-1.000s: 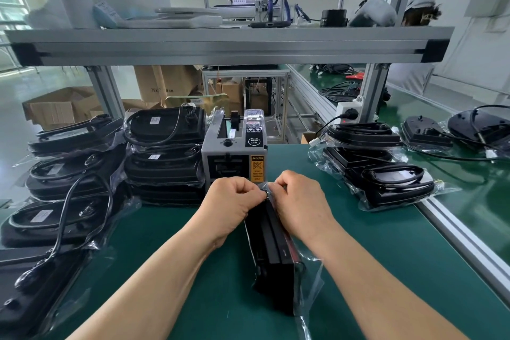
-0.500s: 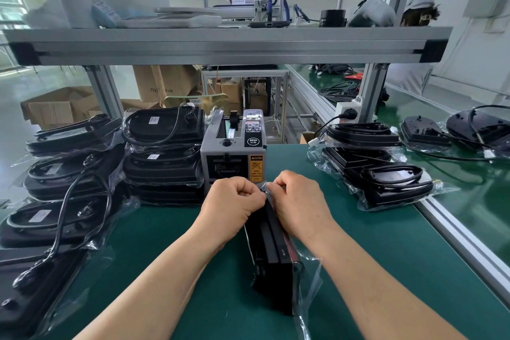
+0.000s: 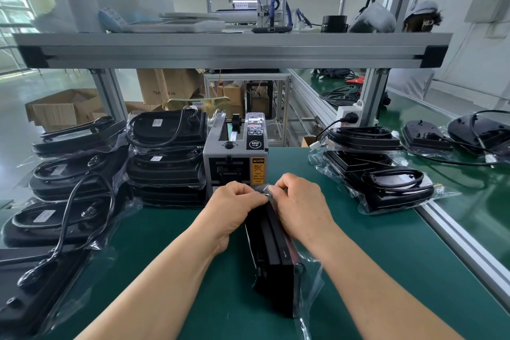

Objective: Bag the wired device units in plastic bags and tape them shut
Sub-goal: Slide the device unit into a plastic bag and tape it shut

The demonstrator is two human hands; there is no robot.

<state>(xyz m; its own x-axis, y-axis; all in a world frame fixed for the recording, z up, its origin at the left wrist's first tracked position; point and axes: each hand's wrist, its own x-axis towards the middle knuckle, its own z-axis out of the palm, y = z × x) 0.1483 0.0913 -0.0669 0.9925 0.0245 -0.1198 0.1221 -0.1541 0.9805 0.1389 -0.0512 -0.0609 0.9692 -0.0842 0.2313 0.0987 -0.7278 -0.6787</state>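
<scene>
A black device unit (image 3: pixel 271 262) stands on its edge on the green mat (image 3: pixel 386 270), inside a clear plastic bag (image 3: pixel 309 284). My left hand (image 3: pixel 234 203) and my right hand (image 3: pixel 299 207) meet at the unit's far top end. Both pinch the gathered bag mouth there, fingers curled. Whether a piece of tape sits between the fingertips is too small to tell. The grey tape dispenser (image 3: pixel 234 152) stands just behind the hands.
Stacks of bagged black units with cables (image 3: pixel 165 157) fill the left side, with more (image 3: pixel 69 174) further left. Another bagged pile (image 3: pixel 380 176) lies at the right. Unbagged units (image 3: pixel 430 136) rest beyond the aluminium rail (image 3: pixel 463 243). An overhead shelf (image 3: pixel 234 47) spans the bench.
</scene>
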